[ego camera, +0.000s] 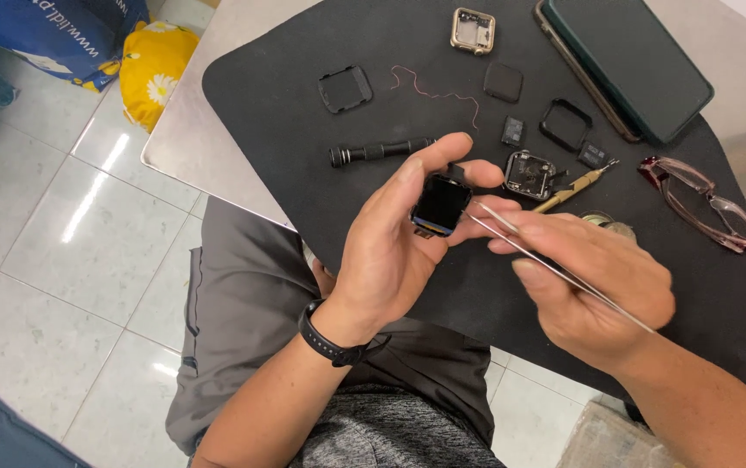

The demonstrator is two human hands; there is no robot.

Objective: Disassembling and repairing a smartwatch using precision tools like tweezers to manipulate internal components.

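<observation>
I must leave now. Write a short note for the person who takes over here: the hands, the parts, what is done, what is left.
Left hand: grip shut on the small square screen, held above the black mat.
Right hand: grip shut on the tweezers, tips beside the screen.
On the mat: opened watch body, gold case, black frame, small flashlight, screwdriver.
Done: watch is apart.
Left: screen not yet back on a body.
</observation>
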